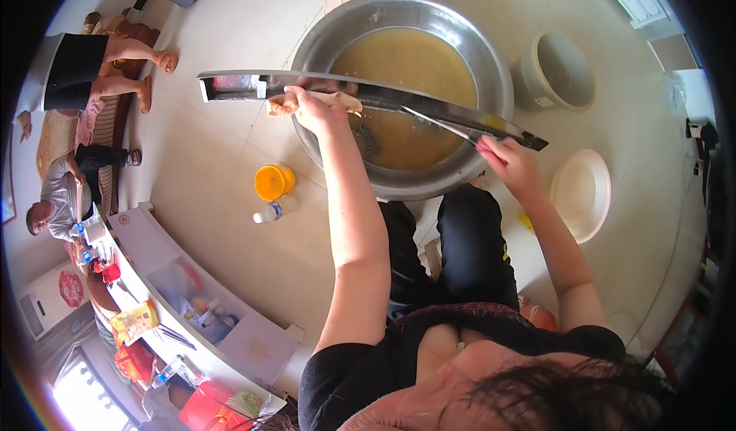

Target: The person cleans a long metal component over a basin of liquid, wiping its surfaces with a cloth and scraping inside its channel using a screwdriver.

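A long dark metal panel with a shiny surface lies across the top of a large metal basin holding cloudy brownish water. My left hand is closed on the panel's left part, with a beige cloth between hand and panel. In my right hand is a slim, pointed knife-like tool; its tip lies against or just over the panel's face. The tool's exact kind is unclear.
A grey bucket and a pale round basin stand at the right. On the floor at left are a yellow tub and a plastic bottle. Two people are near a cluttered white table.
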`<act>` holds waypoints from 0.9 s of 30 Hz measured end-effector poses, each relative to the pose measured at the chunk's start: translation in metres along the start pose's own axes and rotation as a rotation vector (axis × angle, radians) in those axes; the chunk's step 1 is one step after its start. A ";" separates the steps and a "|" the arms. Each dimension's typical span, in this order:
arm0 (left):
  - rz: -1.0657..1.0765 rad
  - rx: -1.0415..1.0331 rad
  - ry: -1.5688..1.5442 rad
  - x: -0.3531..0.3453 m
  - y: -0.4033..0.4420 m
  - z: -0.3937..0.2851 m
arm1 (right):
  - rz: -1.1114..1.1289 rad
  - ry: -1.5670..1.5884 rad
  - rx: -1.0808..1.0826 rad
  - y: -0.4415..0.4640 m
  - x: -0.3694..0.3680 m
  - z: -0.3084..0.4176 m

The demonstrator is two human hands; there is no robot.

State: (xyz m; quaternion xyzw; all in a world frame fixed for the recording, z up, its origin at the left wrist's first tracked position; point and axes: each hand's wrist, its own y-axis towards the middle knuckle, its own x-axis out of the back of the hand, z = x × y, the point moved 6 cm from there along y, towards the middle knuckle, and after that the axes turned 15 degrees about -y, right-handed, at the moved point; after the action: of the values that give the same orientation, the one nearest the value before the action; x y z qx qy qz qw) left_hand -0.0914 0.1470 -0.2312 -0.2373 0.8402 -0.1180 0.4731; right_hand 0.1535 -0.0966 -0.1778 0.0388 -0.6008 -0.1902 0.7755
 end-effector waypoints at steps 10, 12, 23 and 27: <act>-0.015 0.090 0.084 -0.006 -0.014 -0.006 | -0.041 -0.031 -0.003 0.004 0.007 0.029; -0.028 0.123 0.075 -0.017 -0.027 -0.008 | -0.056 0.033 -0.025 0.015 0.010 0.058; 0.116 -0.184 0.195 -0.011 -0.002 -0.033 | -0.001 0.149 -0.070 -0.011 0.022 0.005; 0.170 -0.158 0.176 0.001 0.019 -0.033 | 0.102 0.360 -0.228 -0.040 0.009 -0.061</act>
State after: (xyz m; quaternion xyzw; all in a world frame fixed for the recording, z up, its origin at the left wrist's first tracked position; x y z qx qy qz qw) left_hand -0.1253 0.1620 -0.2224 -0.1904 0.9021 -0.0312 0.3860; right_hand 0.2028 -0.1474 -0.1978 -0.0463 -0.4285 -0.2072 0.8782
